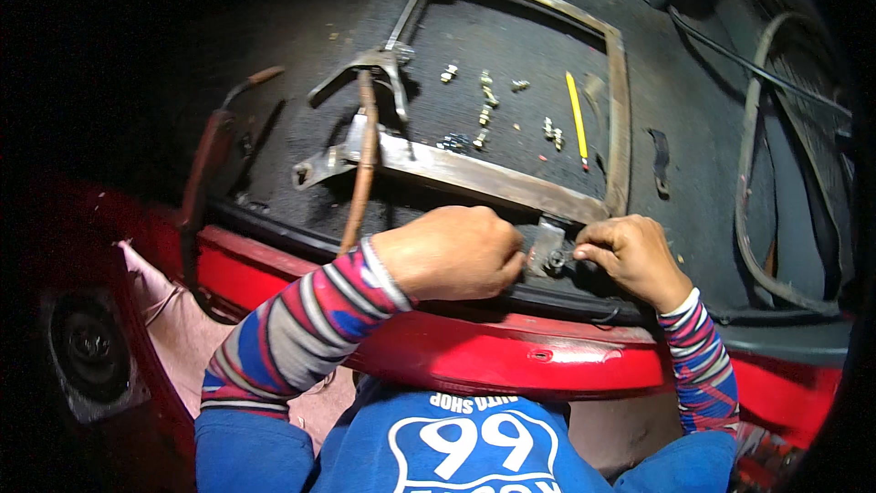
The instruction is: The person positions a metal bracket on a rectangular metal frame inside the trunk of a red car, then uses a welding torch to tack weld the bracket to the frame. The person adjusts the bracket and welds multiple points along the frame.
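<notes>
A rectangular metal frame (484,175) lies on dark carpet, with a small metal bracket (548,239) at its near right corner. Beside that bracket, my left hand (452,251) is curled closed, back upward; whatever its fingers hold is hidden. To the right of the bracket, my right hand (630,251) has thumb and forefinger pinched together near a round nut-like piece (554,261). Anything between those fingertips is too small to make out. Inside the frame are several small metal fittings (486,100) and a yellow pencil (577,119).
A brown rod-like strip (363,164) crosses the frame's left end. A red-brown tool with a bent handle (208,164) lies farther left. Right of the frame are a short black strap (659,162) and a looped grey seal (746,183). A red painted sill (511,356) runs along the front.
</notes>
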